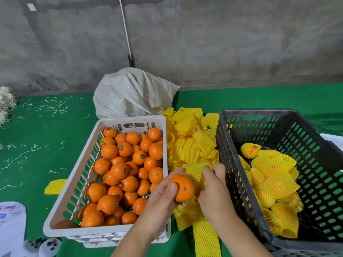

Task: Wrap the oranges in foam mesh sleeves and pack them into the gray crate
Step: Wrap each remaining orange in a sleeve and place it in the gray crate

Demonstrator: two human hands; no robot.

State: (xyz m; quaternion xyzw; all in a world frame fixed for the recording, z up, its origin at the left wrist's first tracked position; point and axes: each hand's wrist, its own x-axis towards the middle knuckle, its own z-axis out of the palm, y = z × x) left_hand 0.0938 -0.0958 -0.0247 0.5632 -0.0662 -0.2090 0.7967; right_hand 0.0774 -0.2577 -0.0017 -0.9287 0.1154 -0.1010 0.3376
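Note:
My left hand (160, 198) grips a bare orange (182, 188) between the two crates. My right hand (215, 188) pinches a yellow foam mesh sleeve (194, 170) just behind that orange, touching it. A white crate (74, 184) on the left holds several bare oranges (118, 170). The gray crate (233, 164) on the right holds several sleeved oranges (278, 184). A heap of loose yellow sleeves (191, 143) lies between the crates.
A white woven sack (133, 93) stands behind the white crate, against a concrete wall. One stray sleeve (54, 186) lies on the green mat (40, 160) left of the white crate. Small round objects (46, 246) and white paper (11, 221) sit bottom left.

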